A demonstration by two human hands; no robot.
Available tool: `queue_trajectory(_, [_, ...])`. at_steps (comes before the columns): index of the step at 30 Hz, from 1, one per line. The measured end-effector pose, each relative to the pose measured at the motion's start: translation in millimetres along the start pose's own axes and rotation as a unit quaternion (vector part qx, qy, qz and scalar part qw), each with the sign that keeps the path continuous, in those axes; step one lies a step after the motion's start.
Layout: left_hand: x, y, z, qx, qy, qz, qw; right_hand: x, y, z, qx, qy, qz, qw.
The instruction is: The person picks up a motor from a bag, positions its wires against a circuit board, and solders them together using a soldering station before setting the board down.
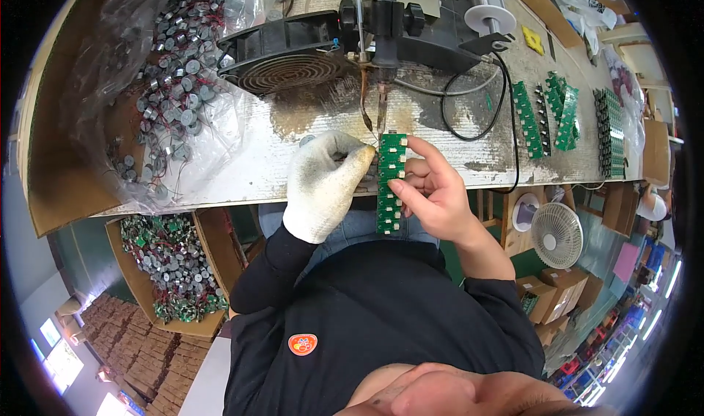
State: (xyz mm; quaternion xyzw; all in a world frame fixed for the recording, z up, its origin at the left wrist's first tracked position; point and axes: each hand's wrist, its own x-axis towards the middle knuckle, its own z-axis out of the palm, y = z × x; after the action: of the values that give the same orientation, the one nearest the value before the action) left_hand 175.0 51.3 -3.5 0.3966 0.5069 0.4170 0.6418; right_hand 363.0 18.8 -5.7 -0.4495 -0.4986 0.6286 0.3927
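My left hand (323, 177), in a white glove with darkened fingertips, is closed in a pinch at the left edge of a green circuit board strip (391, 185). A small round grey part (306, 139) shows at the glove's far side; thin wire ends appear to come out by the fingertips, mostly hidden. My bare right hand (436, 192) grips the strip from the right, thumb on its face and index finger near its far end. White connectors line the strip. Its far end lies just below the soldering iron tip (382, 108) and the solder feed tube (364, 97).
A plastic bag of wired round parts (183, 86) lies at the left, above a full cardboard box (169, 269). A black fan (286, 56) and solder spool (488, 5) stand at the back. A black cable (506, 115) loops right, near more board strips (528, 119).
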Motion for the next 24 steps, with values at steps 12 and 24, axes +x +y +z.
queue_trajectory(12, [1,5,1,0.009,0.021,-0.006,1.000,3,-7,3,0.024,0.017,0.000,1.000])
queue_trajectory(24, [-4,2,0,0.068,0.037,0.017,0.997,0,3,5,0.018,0.016,-0.001,1.000])
